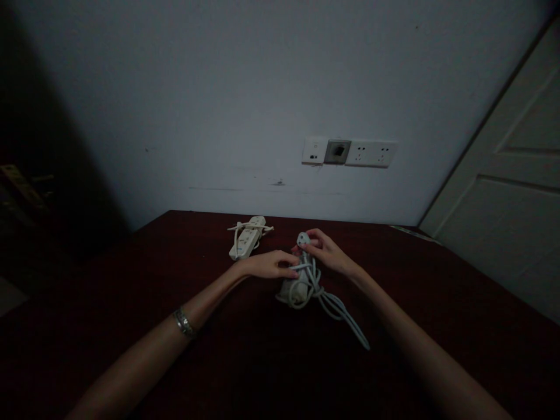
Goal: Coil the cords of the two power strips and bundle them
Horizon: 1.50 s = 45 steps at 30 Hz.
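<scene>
Just right of the middle, a white power strip point(301, 287) is bundled in its own pale cord point(333, 304), whose loops trail toward the lower right. Something like clear plastic shows along its left side. My left hand point(272, 264) is closed on the strip's left side, thumb and fingers at the cord wraps. With my right hand point(326, 249) I pinch the bundle's far, rounded white end point(303, 238); whether that is the plug or the strip's own end is unclear. A second power strip point(247, 238), cream and wrapped in its cord, lies beyond my left hand, untouched.
Everything rests on a dark red table point(210, 361) against a pale wall point(227, 105). Wall sockets point(370, 154) and a grey socket plate point(338, 151) sit above the table. A panelled door point(503, 192) stands at the right. The light is dim.
</scene>
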Each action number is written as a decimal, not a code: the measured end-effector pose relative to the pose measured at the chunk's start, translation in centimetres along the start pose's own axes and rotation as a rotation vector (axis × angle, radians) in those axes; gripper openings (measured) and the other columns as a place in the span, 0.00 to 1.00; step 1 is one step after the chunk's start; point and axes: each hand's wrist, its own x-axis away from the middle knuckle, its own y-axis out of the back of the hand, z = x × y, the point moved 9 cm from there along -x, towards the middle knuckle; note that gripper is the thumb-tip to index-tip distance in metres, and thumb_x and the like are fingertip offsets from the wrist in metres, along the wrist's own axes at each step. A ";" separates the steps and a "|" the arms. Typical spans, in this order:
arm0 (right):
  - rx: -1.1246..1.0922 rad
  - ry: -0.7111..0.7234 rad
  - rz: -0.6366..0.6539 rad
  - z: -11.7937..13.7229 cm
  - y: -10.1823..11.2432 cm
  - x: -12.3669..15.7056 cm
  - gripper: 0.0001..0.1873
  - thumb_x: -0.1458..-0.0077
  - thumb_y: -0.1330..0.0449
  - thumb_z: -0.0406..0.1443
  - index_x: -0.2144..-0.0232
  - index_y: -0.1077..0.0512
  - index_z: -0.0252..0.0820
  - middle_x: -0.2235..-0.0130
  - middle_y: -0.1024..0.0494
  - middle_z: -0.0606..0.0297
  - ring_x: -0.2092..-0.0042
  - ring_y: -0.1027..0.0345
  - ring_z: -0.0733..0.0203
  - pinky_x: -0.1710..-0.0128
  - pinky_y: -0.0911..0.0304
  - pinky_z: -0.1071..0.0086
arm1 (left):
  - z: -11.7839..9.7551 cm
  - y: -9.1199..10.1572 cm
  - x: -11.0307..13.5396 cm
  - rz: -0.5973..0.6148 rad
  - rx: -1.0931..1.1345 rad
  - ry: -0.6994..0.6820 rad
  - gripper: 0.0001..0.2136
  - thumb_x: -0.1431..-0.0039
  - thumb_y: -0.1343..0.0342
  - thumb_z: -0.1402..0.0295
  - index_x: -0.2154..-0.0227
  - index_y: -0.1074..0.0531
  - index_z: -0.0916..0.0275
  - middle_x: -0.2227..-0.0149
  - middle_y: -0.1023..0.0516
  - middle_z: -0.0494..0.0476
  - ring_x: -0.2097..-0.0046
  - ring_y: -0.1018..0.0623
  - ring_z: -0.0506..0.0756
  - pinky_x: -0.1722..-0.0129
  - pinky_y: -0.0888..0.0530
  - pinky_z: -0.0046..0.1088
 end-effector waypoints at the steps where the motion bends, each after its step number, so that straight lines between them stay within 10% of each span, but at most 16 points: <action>1: 0.016 0.026 0.003 0.1 -0.1 -0.2 0.18 0.50 0.42 0.44 0.62 0.44 0.43 0.66 0.24 0.63 0.67 0.29 0.62 0.67 0.33 0.66 | -0.3 -0.1 0.0 0.013 0.001 -0.009 0.10 0.43 0.51 0.65 0.76 0.38 0.63 0.74 0.40 0.48 0.69 0.37 0.48 0.66 0.37 0.24; 22: -0.009 -0.095 -0.352 -4.1 4.0 -1.6 0.17 0.51 0.41 0.45 0.68 0.43 0.42 0.74 0.23 0.64 0.79 0.33 0.66 0.80 0.38 0.73 | 1.5 -0.3 0.4 -0.023 0.205 0.124 0.24 0.61 0.36 0.61 0.62 0.36 0.64 0.65 0.32 0.53 0.64 0.32 0.52 0.64 0.33 0.29; 45: 0.022 -0.296 -0.140 -4.5 4.3 -0.3 0.16 0.48 0.43 0.44 0.67 0.32 0.36 0.59 0.24 0.51 0.70 0.28 0.63 0.87 0.45 0.80 | 4.9 0.7 0.8 -0.164 0.740 0.138 0.15 0.53 0.38 0.66 0.64 0.36 0.65 0.62 0.25 0.60 0.59 0.25 0.54 0.57 0.33 0.34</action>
